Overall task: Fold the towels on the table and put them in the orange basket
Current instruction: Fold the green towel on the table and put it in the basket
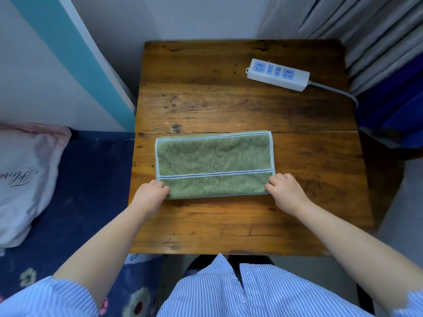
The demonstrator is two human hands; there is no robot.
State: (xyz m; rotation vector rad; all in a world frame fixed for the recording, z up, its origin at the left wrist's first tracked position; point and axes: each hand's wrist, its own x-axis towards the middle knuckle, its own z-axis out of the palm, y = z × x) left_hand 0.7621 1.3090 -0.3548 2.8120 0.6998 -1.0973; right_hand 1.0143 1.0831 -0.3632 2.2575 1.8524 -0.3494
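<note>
A green towel (214, 161) with pale blue edging and dark blue stripes lies flat in a folded rectangle on the wooden table (229, 225). My left hand (150, 194) pinches its near left corner. The near right corner is gripped by my right hand (285, 191). Both corners rest low against the table. No orange basket is in view.
A white power strip (278, 74) with a grey cable lies at the table's far right. A bed with a dark blue floral sheet (87, 191) and a pale pillow (25, 179) stands to the left. Grey curtains (377, 30) hang at the far right.
</note>
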